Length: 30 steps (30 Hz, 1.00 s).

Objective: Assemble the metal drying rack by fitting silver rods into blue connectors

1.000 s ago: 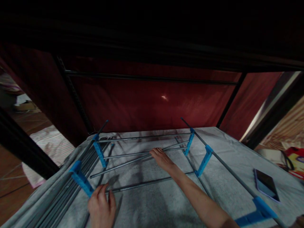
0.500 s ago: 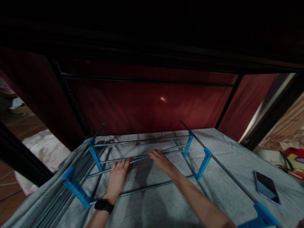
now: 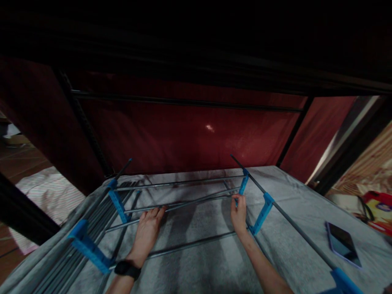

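A rack frame of grey metal rods and blue plastic connectors lies on a grey cloth. My left hand (image 3: 148, 226), with a dark watch on the wrist, has its fingers curled over a slanting metal rod (image 3: 200, 199) that crosses another rod. My right hand (image 3: 239, 213) is closed at the lower end of the far right blue connector (image 3: 244, 183), where a crossing rod meets it; a bit of blue shows between the fingers. On the left stand two more connectors, a far one (image 3: 118, 202) and a near one (image 3: 90, 247). Another connector (image 3: 263, 213) is right of my right hand.
A bundle of loose metal rods (image 3: 73, 245) lies along the left edge. A phone (image 3: 343, 244) rests on the grey cloth (image 3: 300, 253) at right. Dark posts and a red panel (image 3: 183, 139) enclose the back. A red and yellow packet (image 3: 381, 210) is at far right.
My right hand has moved right, from the middle of the crossing rods to the far right connector. My left hand stays on the rods, with the view slightly shifted.
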Tool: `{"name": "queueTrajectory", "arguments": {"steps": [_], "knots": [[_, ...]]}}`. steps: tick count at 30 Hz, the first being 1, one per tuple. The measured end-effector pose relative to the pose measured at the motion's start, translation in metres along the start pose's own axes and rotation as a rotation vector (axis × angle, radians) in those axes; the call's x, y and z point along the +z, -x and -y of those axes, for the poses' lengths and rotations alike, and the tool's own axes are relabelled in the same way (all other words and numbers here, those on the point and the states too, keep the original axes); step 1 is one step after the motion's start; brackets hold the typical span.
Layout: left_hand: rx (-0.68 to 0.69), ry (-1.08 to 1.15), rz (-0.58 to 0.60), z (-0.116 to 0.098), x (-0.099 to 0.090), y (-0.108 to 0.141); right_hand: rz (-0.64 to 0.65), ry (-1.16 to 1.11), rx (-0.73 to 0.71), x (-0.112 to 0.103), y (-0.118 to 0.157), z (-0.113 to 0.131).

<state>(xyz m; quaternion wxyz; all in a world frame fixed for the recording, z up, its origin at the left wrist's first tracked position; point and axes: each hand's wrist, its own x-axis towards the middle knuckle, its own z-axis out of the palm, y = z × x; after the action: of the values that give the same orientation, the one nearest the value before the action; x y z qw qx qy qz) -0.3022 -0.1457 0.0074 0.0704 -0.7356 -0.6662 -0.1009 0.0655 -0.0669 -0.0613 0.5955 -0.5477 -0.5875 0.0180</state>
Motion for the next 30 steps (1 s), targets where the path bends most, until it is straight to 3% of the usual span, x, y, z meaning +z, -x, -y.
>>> {"name": "queueTrajectory", "arguments": {"steps": [4, 9, 17, 30], "knots": [[0.008, -0.008, -0.028, -0.003, 0.002, -0.002, -0.152, 0.061, 0.2, -0.017, -0.023, -0.035], [0.013, 0.01, -0.06, 0.0, 0.004, -0.005, -0.045, -0.024, 0.299, -0.015, -0.049, -0.052], [0.037, 0.036, -0.066, 0.006, 0.008, -0.006, 0.026, -0.073, 0.268, -0.012, -0.065, -0.055], [0.077, 0.103, -0.042, 0.019, 0.016, -0.017, 0.002, -0.024, 0.29, -0.02, -0.074, -0.045]]}}
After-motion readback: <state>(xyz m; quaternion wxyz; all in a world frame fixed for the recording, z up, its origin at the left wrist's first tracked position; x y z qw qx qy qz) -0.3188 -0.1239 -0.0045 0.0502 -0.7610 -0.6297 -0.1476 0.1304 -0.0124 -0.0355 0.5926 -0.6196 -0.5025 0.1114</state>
